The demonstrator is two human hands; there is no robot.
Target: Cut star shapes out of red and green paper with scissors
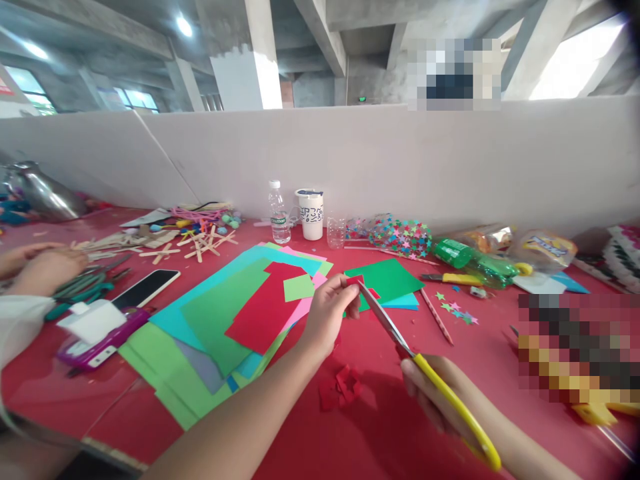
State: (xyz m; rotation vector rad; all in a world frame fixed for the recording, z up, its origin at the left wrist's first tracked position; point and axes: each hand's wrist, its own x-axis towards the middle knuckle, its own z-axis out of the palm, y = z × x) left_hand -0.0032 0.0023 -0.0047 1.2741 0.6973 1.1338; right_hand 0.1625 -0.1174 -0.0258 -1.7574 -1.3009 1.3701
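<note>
My left hand (330,310) pinches a small piece of red paper (355,281) above the table. My right hand (440,383) is closed round yellow-handled scissors (447,407), whose blades point up and left to the red piece at my left fingertips. Whether the blades are parted is hard to make out. Small red paper scraps (345,387) lie on the table below my hands. A red sheet (267,310) and a light green square (299,288) rest on a stack of coloured paper left of my left hand. Behind it lies a dark green sheet (390,280).
A water bottle (280,217) and a white cup (313,217) stand by the partition. Right are a green bottle (480,260), a utility knife (453,279), a pencil (437,317) and star shapes (455,307). At left, a co-worker's hands (45,267), a phone (150,287) and craft sticks (200,247).
</note>
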